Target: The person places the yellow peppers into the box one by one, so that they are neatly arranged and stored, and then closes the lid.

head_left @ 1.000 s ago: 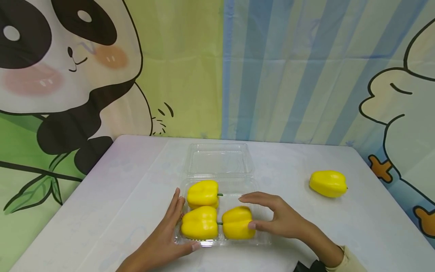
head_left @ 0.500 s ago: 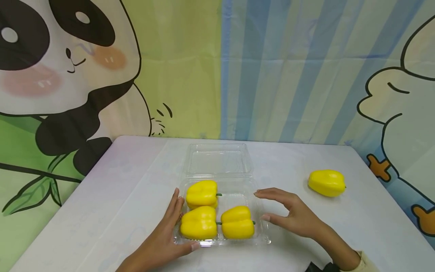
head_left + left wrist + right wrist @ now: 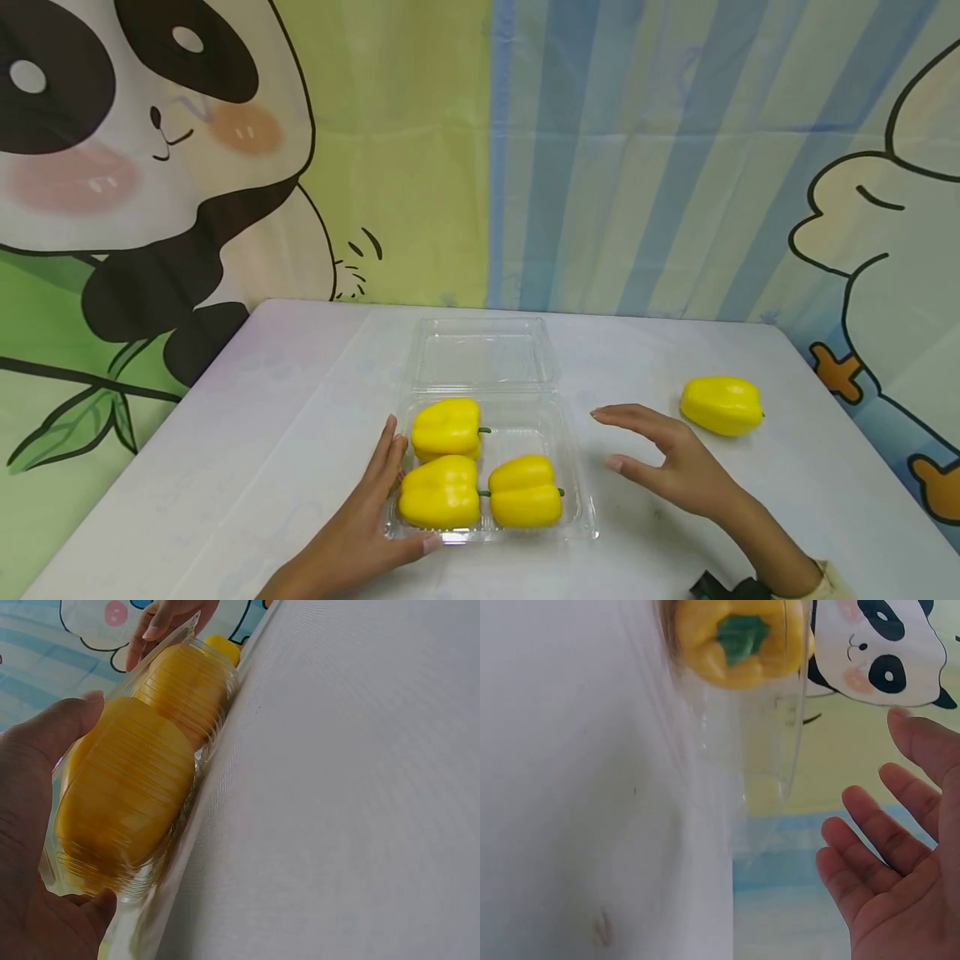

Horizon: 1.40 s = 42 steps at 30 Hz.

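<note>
A clear plastic clamshell container (image 3: 525, 408) lies unfolded on the table, its lid flat behind the base. Inside the base are three yellow bell peppers: a back-left pepper (image 3: 447, 427), a front-left pepper (image 3: 439, 492) and a front-right pepper (image 3: 525, 492), with green stems toward the right. My left hand (image 3: 358, 517) holds the container's front-left corner, thumb along the front and fingers along the left side. My right hand (image 3: 678, 467), also in the right wrist view (image 3: 907, 855), hovers right of the container with fingers spread and nothing in them.
Another yellow bell pepper (image 3: 722, 405) lies on the white table (image 3: 247, 467) at the right, beyond my right hand. A printed curtain (image 3: 420, 167) with a panda and stripes hangs behind the table's far edge.
My right hand has let go of the front-right pepper and moved right, away from the container. My left hand and the container have stayed in place.
</note>
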### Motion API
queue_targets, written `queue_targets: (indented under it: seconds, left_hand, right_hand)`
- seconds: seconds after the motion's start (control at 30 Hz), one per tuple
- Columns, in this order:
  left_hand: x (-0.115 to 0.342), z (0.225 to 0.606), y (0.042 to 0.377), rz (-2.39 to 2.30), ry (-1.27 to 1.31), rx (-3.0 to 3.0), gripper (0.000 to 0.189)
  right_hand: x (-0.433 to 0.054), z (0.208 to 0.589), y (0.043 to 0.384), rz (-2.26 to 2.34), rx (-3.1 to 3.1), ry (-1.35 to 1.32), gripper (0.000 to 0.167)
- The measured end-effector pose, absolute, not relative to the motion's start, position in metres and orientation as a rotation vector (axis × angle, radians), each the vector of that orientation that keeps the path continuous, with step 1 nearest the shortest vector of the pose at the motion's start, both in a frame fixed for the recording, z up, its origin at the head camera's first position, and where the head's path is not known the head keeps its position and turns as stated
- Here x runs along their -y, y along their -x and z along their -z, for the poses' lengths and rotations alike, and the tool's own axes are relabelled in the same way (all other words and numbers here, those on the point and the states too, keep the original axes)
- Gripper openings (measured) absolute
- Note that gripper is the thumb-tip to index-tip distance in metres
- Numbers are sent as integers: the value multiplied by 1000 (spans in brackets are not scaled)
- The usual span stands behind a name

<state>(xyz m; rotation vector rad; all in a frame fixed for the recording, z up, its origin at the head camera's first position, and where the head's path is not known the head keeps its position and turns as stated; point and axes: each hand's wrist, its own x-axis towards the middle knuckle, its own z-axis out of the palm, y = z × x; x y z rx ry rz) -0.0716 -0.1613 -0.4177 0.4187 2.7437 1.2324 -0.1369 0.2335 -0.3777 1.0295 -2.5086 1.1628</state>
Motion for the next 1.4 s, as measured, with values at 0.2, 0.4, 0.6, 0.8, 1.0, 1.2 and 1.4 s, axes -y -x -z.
queue_targets:
  seconds: [0.2, 0.4, 0.6, 0.8, 1.0, 1.2, 1.4]
  left_hand:
    - [161, 416, 72, -1237, -364, -2715, 122]
    - [160, 414, 72, -1229, -350, -2702, 123]
    - [160, 414, 72, -1226, -361, -2704, 123]
    - [160, 414, 73, -1216, -349, -2701, 123]
    - [160, 413, 73, -1212, -347, -2704, 123]
    - [161, 415, 72, -1219, -352, -2706, 122]
    - [161, 415, 73, -1216, -348, -2704, 121]
  right_hand:
    - [-248, 375, 140, -983, 2500, -944, 55]
    - [-270, 371, 148, -876, 2504, -844, 58]
    - [-291, 364, 151, -855, 2549, -629, 55]
    - [-305, 364, 150, -842, 2553, -543, 57]
    - [-317, 366, 153, -913, 2538, -504, 58]
    - [-333, 368, 159, -946, 2567, -381, 60]
    - [-352, 376, 165, -956, 2603, -276, 65]
